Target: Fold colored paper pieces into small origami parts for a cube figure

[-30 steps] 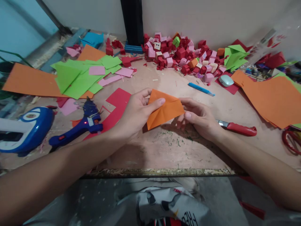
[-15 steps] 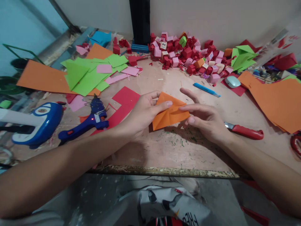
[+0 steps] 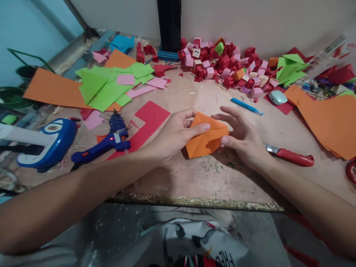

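A creased square of orange paper (image 3: 205, 142) is held up over the front middle of the table. My left hand (image 3: 180, 131) grips its left side, thumb on top and the fingers partly hidden behind. At the right corner my right hand (image 3: 241, 137) pinches the paper with the thumb on the near face; the fingertips behind it are partly hidden. The sheet bends a little at that corner. Just right of my right hand lies a red-handled cutter knife (image 3: 292, 155), and a blue pen (image 3: 247, 106) lies beyond it. Red paper (image 3: 150, 115) lies beyond my left forearm.
A blue glue gun (image 3: 102, 146) with a lit red light and a blue-and-white lamp base (image 3: 50, 142) stand left. Green sheets (image 3: 102, 91) lie behind them. Small folded paper cubes (image 3: 222, 65) heap at the back; orange sheets (image 3: 328, 122) lie right.
My right thumb has come onto the paper's right corner, and the index finger has moved from the front face to behind it. The right corner now bends. The view has shifted slightly.
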A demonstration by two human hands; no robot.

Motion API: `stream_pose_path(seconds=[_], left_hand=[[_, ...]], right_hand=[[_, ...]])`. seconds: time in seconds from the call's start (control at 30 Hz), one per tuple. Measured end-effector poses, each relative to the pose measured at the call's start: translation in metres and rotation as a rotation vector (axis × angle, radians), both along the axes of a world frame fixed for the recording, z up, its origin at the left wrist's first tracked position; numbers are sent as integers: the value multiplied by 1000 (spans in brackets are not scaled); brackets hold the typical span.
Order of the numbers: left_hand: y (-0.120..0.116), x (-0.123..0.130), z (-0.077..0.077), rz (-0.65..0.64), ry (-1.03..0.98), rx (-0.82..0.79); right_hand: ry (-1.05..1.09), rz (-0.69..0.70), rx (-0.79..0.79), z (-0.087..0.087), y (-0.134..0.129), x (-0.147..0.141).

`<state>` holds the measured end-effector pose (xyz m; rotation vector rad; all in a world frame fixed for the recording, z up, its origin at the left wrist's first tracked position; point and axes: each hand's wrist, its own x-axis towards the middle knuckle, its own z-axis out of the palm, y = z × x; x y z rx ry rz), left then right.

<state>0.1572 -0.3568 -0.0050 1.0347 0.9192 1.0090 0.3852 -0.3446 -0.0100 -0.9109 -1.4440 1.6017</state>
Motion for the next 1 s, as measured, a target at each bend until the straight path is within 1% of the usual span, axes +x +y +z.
stream_pose_path(seconds=[0.13, 0.33, 0.63, 0.73, 0.9, 1.0], left_hand=[[-3, 2, 5, -24, 26, 3], [-8, 5, 14, -24, 129, 69], [-6, 3, 10, -59, 194, 99], [-6, 3, 13, -81, 218, 110], [-7, 3, 19, -138, 316, 104], [-7, 2, 18, -123, 312, 108]], right_hand=[[-63, 74, -63, 4, -1, -1], [-149, 31, -22, 9, -4, -3], [-220, 16, 69, 8, -10, -8], [-230, 25, 102, 6, -11, -8], [-304, 29, 129, 2, -12, -5], [-274, 31, 109, 3, -13, -5]])
